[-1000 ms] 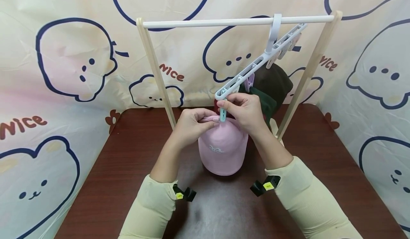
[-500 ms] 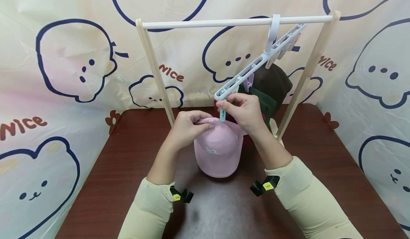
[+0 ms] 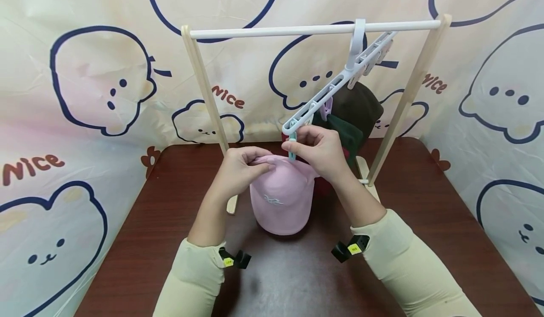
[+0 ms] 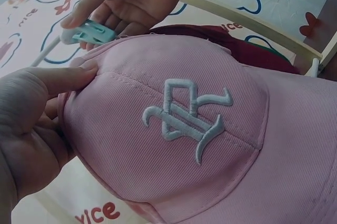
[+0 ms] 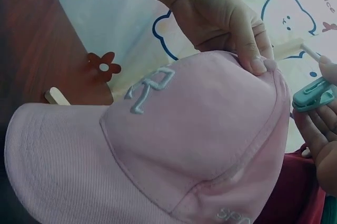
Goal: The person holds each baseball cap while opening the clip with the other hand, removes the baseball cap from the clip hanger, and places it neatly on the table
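A pink baseball cap (image 3: 282,206) with a pale embroidered emblem hangs brim-down from my left hand (image 3: 240,168), thumb and fingers pinching its upper edge. My right hand (image 3: 321,150) pinches a teal clothespin (image 5: 311,95) at the near end of a white clip hanger (image 3: 329,90). In the left wrist view the clothespin (image 4: 96,33) lies just beyond the cap's edge, and my left thumb (image 4: 79,78) presses on the pink fabric. The right wrist view shows a small gap between the cap and the clothespin.
The hanger hooks over a white rod (image 3: 272,32) on a wooden frame (image 3: 410,95). Behind my right hand hang a dark brown cap (image 3: 357,104) and a green one (image 3: 346,130); dark red fabric (image 5: 297,190) shows below. A brown table (image 3: 170,213) lies beneath, with a printed cloth behind.
My left hand has moved left with the pink cap, which has come away from the teal clothespin. The hanger and my right hand have shifted slightly left.
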`<state>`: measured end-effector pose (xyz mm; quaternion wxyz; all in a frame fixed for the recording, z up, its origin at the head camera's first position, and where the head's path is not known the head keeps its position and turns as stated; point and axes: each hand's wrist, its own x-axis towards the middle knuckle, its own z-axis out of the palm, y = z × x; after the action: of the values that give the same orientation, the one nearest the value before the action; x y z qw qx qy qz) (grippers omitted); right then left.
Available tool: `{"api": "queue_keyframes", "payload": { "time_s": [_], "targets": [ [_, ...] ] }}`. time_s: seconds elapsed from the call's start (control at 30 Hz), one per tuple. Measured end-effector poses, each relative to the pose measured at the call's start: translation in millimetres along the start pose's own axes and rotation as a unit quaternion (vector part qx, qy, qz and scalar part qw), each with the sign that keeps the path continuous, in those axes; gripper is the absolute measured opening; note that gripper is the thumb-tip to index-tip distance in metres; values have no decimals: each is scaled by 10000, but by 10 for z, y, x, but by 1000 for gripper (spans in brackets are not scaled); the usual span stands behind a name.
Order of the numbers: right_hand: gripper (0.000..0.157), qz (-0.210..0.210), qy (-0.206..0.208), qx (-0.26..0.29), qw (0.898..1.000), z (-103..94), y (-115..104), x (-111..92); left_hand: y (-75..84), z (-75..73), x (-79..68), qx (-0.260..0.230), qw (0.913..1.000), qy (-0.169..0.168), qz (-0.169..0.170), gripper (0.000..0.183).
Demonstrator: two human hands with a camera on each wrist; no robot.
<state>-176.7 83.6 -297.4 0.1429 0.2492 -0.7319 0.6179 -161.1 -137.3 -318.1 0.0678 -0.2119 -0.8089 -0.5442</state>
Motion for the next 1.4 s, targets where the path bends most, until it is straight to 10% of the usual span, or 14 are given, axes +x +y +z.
{"api": "queue_keyframes", "payload": {
  "time_s": [0.5,1.4],
  "targets": [
    [19,-13,-42,27,10000,4,49,-29,11,-178,-77,-206,9996,90,-160,18],
    [26,209,-139,-61,9997,-25,52,-57,-389,-789,-439,869,9865,660,-1219,29]
  ]
}}
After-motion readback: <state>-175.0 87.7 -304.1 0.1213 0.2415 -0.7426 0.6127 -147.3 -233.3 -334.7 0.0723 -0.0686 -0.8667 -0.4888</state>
